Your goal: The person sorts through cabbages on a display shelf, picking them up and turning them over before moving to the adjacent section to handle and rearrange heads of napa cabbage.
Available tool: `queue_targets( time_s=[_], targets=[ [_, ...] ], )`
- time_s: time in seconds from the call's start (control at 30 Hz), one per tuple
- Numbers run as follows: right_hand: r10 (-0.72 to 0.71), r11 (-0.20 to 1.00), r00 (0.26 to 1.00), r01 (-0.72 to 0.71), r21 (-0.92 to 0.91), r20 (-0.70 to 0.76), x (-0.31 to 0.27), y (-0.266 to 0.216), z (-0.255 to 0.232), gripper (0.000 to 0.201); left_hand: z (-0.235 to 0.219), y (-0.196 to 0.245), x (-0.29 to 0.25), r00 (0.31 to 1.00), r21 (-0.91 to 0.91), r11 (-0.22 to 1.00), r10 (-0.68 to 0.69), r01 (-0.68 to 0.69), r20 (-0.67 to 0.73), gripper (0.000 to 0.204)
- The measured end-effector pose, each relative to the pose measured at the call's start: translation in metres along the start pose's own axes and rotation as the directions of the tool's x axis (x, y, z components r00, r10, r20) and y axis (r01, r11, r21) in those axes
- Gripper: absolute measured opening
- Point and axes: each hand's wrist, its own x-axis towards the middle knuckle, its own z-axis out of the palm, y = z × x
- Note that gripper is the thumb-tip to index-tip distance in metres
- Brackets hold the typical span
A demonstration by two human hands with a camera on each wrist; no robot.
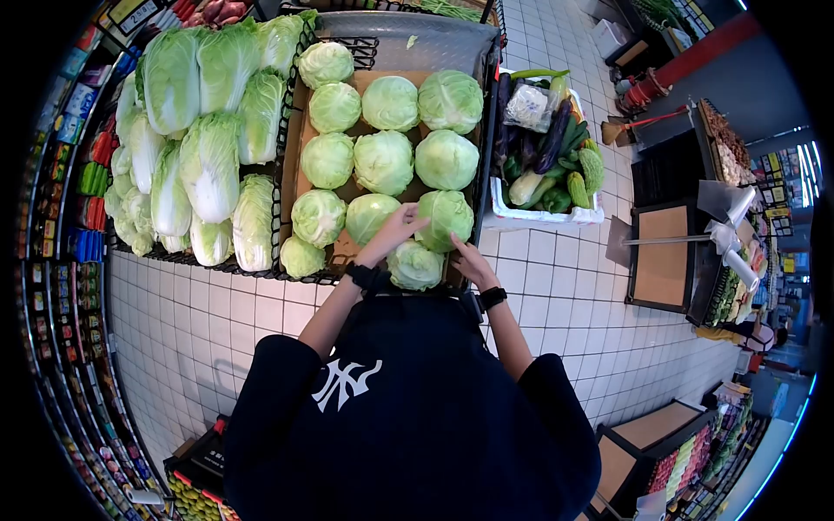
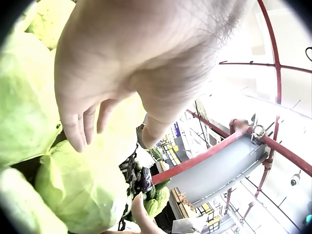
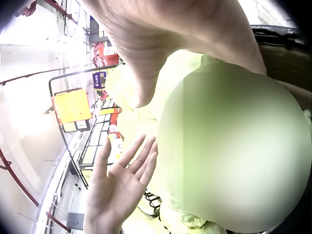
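Observation:
A round green cabbage (image 1: 445,219) sits near the front right of the crate, between my two hands. My left hand (image 1: 398,233) reaches over from its left side, fingertips right at its leaves. In the left wrist view the left hand's fingers (image 2: 88,124) hang relaxed, with the thumb apart from them. My right hand (image 1: 474,266) is at the cabbage's lower right, fingertips touching its side. A blurred round green patch (image 3: 234,151) covers much of the right wrist view and hides part of the right hand's work. A smaller cabbage (image 1: 414,265) lies just in front.
More cabbages (image 1: 384,161) lie in rows in the cardboard-lined crate. Napa cabbages (image 1: 211,165) are piled to its left. A white foam box (image 1: 556,214) with eggplants and bitter melons stands on the right. White floor tiles (image 1: 556,295) show around the stand.

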Motion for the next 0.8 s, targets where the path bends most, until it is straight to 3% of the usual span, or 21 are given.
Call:
queue_targets(
  time_s=[0.07,0.13,0.2,0.23,0.3,0.37,0.43,0.5,0.57,0.6,0.63,0.67,0.7,0.73,0.77,0.8],
  targets=[
    [0.018,0.999,1.0,-0.019,-0.037,-0.025,0.004,-0.001,-0.002,0.084,0.003,0.006,0.019,0.997,-0.047,0.999,0.004,-0.008,-0.077,0.073],
    [0.036,0.997,0.998,-0.039,-0.074,-0.049,-0.002,-0.011,0.002,0.084,0.003,0.023,0.031,0.997,-0.025,1.0,-0.009,0.007,-0.075,0.074],
    [0.118,0.95,0.985,-0.15,-0.274,-0.129,-0.011,-0.025,0.003,0.082,-0.002,0.036,0.042,0.997,0.005,1.0,0.003,-0.003,-0.073,0.079],
    [0.112,0.951,0.986,-0.143,-0.274,-0.127,-0.011,-0.035,0.0,0.082,-0.006,0.038,0.05,0.997,0.008,1.0,0.009,-0.008,-0.073,0.079],
    [0.263,0.814,0.963,-0.253,-0.523,-0.056,-0.013,-0.06,-0.008,0.082,-0.017,0.045,0.069,0.998,-0.023,1.0,0.019,-0.021,-0.061,0.081],
    [0.076,0.721,0.99,-0.134,-0.68,-0.115,-0.017,-0.1,-0.001,0.064,-0.032,0.07,0.084,0.996,0.052,0.998,0.03,-0.025,-0.082,0.083],
    [-0.288,0.345,0.944,-0.057,-0.937,-0.163,-0.003,-0.143,0.002,0.055,-0.044,0.093,0.098,0.99,0.019,0.997,0.072,-0.07,-0.123,0.085],
    [-0.571,0.38,0.819,0.201,-0.903,-0.058,0.034,-0.175,0.001,0.069,-0.055,0.098,0.128,0.98,0.032,0.994,0.112,-0.108,-0.164,0.085],
    [-0.517,0.738,0.847,0.366,-0.567,-0.126,0.041,-0.208,0.035,0.073,-0.062,0.121,0.145,0.956,0.206,0.958,0.237,-0.2,-0.171,0.084],
    [-0.356,0.889,0.931,0.312,-0.334,-0.078,0.058,-0.219,0.036,0.071,-0.067,0.126,0.157,0.955,0.209,0.956,0.243,-0.206,-0.17,0.084],
    [-0.298,0.925,0.953,0.3,-0.232,0.043,0.088,-0.225,0.022,0.068,-0.072,0.13,0.17,0.939,0.269,0.931,0.298,-0.246,-0.173,0.086],
    [-0.555,0.548,0.809,0.532,-0.646,0.195,0.095,-0.227,0.017,0.064,-0.077,0.135,0.183,0.92,0.327,0.901,0.353,-0.285,-0.172,0.088],
    [-0.647,-0.029,0.62,0.563,-0.826,0.445,0.095,-0.228,0.014,0.06,-0.082,0.141,0.193,0.917,0.329,0.898,0.361,-0.293,-0.169,0.088],
    [-0.589,0.251,0.764,0.482,-0.839,0.263,0.094,-0.232,0.02,0.055,-0.088,0.146,0.202,0.925,0.427,0.857,0.364,-0.288,-0.107,0.09],
    [-0.606,0.026,0.749,0.356,-0.934,0.268,0.105,-0.229,0.015,0.07,-0.093,0.151,0.211,0.932,0.52,0.805,0.36,-0.286,-0.044,0.092],
    [-0.605,0.113,0.758,0.382,-0.917,0.241,0.125,-0.225,0.003,0.075,-0.096,0.154,0.219,0.931,0.518,0.804,0.364,-0.293,-0.038,0.092]
  ],
)
